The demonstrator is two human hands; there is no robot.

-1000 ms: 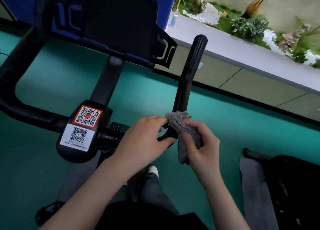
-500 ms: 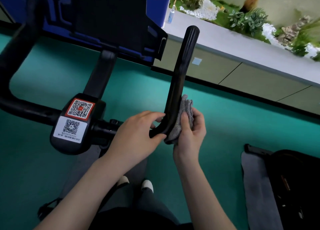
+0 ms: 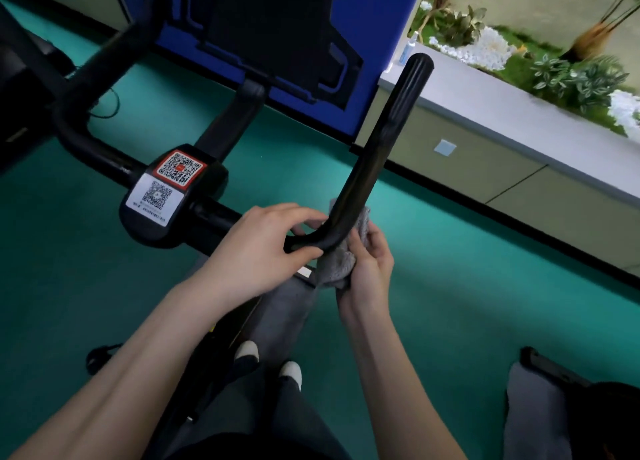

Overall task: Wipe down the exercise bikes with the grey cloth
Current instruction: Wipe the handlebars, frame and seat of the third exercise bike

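A person's left hand curls round the bend of an exercise bike's black handlebar, while the right hand clutches the grey cloth against the bend's right side. Above the hands the bar rises bare to its rounded tip. Teal floor spreads on either side; a planter ledge borders the room at right.

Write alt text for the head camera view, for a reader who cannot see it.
A person's right hand holds a grey cloth against the bend of an exercise bike's black handlebar, while the left hand grips the bar beside it. Two QR stickers sit on the centre housing.
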